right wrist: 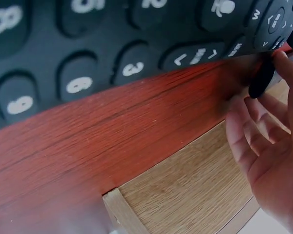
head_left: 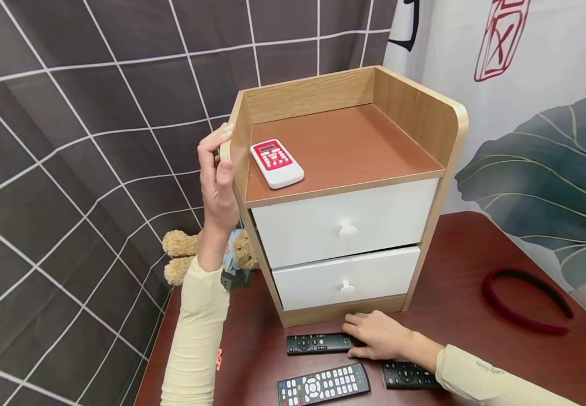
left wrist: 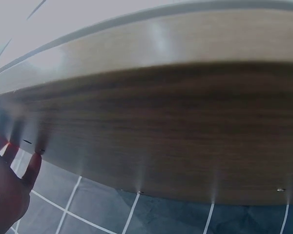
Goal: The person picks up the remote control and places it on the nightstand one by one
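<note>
A small wooden cabinet [head_left: 343, 146] with two white drawers stands on a dark red table [head_left: 455, 265]. My left hand [head_left: 219, 169] grips the front top corner of its left side panel, fingers over the edge and thumb on the outside. The left wrist view shows that panel [left wrist: 156, 126] close up, with my left hand [left wrist: 7, 195] at the lower left. My right hand [head_left: 379, 337] lies just in front of the cabinet's base, fingers and thumb round the right end of a black remote [head_left: 317, 343]. In the right wrist view, my right hand [right wrist: 268, 146] curls beside the cabinet's base.
A red-and-white remote [head_left: 276, 162] lies on the cabinet top. Two more black remotes [head_left: 323, 384] [head_left: 408, 374] lie near the table's front. A teddy bear [head_left: 181, 254] sits left of the cabinet. A dark red headband [head_left: 523, 301] lies at the right.
</note>
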The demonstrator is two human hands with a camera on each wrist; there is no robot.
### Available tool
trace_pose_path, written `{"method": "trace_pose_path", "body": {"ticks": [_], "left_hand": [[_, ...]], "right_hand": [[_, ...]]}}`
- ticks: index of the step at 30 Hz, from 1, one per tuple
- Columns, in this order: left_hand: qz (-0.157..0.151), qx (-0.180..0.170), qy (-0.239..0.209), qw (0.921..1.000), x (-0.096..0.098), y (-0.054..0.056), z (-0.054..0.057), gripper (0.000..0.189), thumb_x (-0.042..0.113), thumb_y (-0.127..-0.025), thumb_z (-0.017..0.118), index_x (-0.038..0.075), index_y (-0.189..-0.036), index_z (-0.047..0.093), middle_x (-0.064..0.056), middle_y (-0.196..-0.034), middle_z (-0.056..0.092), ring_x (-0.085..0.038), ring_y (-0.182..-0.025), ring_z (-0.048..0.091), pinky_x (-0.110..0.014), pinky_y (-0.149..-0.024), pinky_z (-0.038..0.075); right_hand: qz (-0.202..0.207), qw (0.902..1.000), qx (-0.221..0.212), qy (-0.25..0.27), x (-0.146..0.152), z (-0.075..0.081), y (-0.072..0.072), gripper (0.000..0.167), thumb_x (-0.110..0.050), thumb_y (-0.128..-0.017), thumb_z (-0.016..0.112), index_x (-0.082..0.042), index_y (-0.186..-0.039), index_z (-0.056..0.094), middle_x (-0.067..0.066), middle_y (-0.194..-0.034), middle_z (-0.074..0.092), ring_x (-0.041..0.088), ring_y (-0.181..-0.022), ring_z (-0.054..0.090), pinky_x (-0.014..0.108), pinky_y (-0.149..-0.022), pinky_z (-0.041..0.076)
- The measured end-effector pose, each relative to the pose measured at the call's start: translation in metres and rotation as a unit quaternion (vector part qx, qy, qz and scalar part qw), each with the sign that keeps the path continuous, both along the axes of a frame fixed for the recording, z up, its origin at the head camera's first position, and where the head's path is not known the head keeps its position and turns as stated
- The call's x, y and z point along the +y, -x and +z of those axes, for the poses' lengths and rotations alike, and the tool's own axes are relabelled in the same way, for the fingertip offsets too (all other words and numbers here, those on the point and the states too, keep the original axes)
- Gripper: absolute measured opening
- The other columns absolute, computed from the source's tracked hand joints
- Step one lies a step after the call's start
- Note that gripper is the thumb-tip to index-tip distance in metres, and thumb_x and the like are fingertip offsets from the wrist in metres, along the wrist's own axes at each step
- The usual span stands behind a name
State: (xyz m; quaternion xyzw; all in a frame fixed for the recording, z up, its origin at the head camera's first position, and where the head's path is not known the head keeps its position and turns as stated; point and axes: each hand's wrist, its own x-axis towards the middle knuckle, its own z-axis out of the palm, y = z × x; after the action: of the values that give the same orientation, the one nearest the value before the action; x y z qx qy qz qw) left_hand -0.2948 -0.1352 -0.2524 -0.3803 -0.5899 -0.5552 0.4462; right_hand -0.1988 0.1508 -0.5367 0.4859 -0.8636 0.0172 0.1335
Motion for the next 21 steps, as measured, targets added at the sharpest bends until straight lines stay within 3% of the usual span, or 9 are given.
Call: {"method": "trace_pose_path", "body": {"ticks": [6,11,13,16,18,21], "left_hand": [[0.006,0.003,0.003,1.0,0.0002,0.0002,0.0002,0.074,0.058,-0.099,0.043,-0.012,-0.125,0.047,-0.025,-0.136,0.049,-0.022,-0.135,0.047,-0.048,-0.116,0.034],[0.003,0.003,0.007,1.0,-0.0008,0.0007,0.0004,0.07,0.054,-0.099,0.043,-0.011,-0.126,0.047,-0.024,-0.137,0.049,-0.024,-0.136,0.046,-0.045,-0.114,0.036],[0.001,0.003,0.009,1.0,-0.0007,0.001,0.0008,0.068,0.052,-0.099,0.043,-0.011,-0.126,0.047,-0.024,-0.137,0.049,-0.024,-0.136,0.046,-0.044,-0.113,0.037],[0.0,0.0,0.01,0.9999,-0.0005,0.001,0.0013,0.065,0.049,-0.099,0.042,-0.01,-0.126,0.047,-0.024,-0.138,0.049,-0.024,-0.136,0.046,-0.043,-0.113,0.038],[0.001,-0.003,0.011,0.9999,-0.0011,0.0011,0.0012,0.063,0.046,-0.098,0.042,-0.01,-0.127,0.047,-0.023,-0.139,0.049,-0.024,-0.136,0.046,-0.041,-0.111,0.039],[0.005,-0.006,0.012,0.9999,-0.0026,0.0009,0.0003,0.061,0.043,-0.097,0.042,-0.009,-0.127,0.047,-0.023,-0.14,0.048,-0.025,-0.136,0.046,-0.038,-0.108,0.041]], "right_hand": [[-0.028,0.9985,-0.04,-0.023,-0.002,0.0005,0.0,0.043,-0.054,-0.085,0.07,-0.016,-0.105,0.066,0.002,-0.104,0.066,0.013,-0.082,0.064,0.026,-0.05,0.043],[-0.061,0.9918,-0.108,-0.031,-0.0051,0.0017,0.0001,0.047,-0.053,-0.085,0.069,-0.013,-0.11,0.066,0.011,-0.118,0.068,0.022,-0.096,0.069,0.037,-0.066,0.054],[-0.069,0.9872,-0.141,-0.027,-0.0055,0.0024,0.0017,0.047,-0.054,-0.083,0.069,-0.014,-0.109,0.065,0.008,-0.115,0.069,0.019,-0.093,0.069,0.038,-0.069,0.055],[-0.071,0.9755,-0.208,-0.004,-0.0048,0.0024,0.0045,0.038,-0.052,-0.081,0.07,-0.02,-0.098,0.061,-0.005,-0.093,0.066,0.007,-0.075,0.061,0.029,-0.061,0.049],[-0.068,0.965,-0.252,0.025,-0.0042,0.002,0.0059,0.031,-0.049,-0.078,0.072,-0.025,-0.089,0.055,-0.014,-0.076,0.055,-0.001,-0.062,0.049,0.022,-0.053,0.04],[-0.059,0.9436,-0.319,0.067,-0.0033,0.0022,0.0065,0.028,-0.043,-0.078,0.073,-0.028,-0.085,0.05,-0.02,-0.065,0.044,-0.006,-0.055,0.039,0.017,-0.048,0.032]]}}
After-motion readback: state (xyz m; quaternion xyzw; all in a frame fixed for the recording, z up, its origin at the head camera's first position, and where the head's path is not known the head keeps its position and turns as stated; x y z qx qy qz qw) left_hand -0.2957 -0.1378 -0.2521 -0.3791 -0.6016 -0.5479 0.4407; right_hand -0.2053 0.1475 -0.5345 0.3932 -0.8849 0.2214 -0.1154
